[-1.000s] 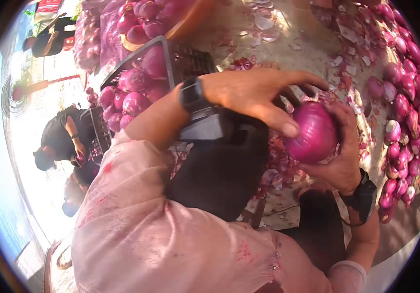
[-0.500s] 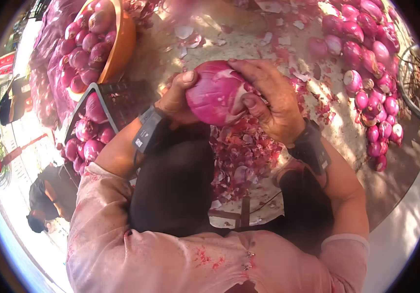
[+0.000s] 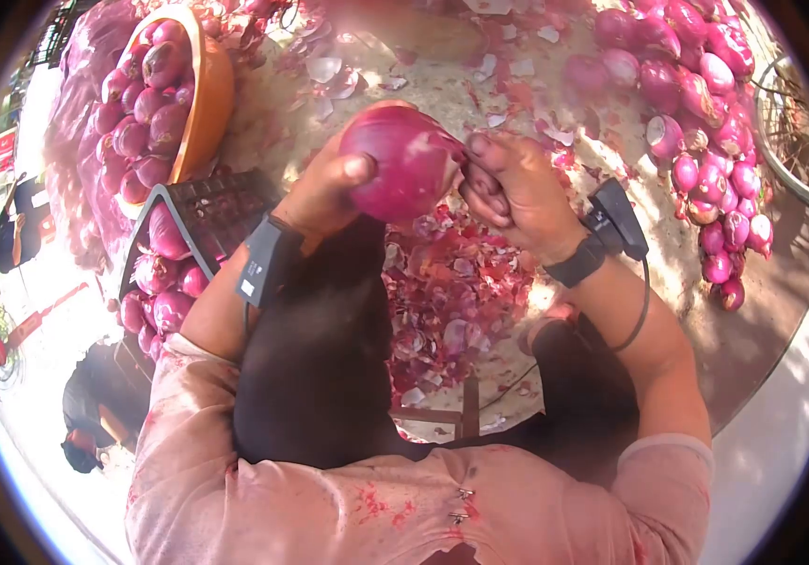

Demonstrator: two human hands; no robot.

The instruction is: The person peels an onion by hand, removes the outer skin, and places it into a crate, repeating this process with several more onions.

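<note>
In front of my lap, a large red onion point(image 3: 404, 165) rests in my left hand point(image 3: 326, 188), whose fingers wrap its left side with the thumb on the near face. My right hand point(image 3: 525, 193) is closed at the onion's pale, ragged right end, with thumb and fingers pinched on its tip. Any loose skin inside those fingers is hidden. Both wrists wear dark strapped devices. Between my legs, a heap of dry onion skins point(image 3: 461, 292) lies on the ground.
At the left stand an orange tub point(image 3: 214, 104) and a dark plastic crate point(image 3: 161, 191), both holding red onions. Bunched red onions point(image 3: 696, 104) lie at the right near a round metal-rimmed basket point(image 3: 785, 179). A person point(image 3: 94, 400) is at far left.
My right hand has gone from spread over the onion's right side to a closed pinch at its end. The onion has turned in my left hand and shifted slightly left.
</note>
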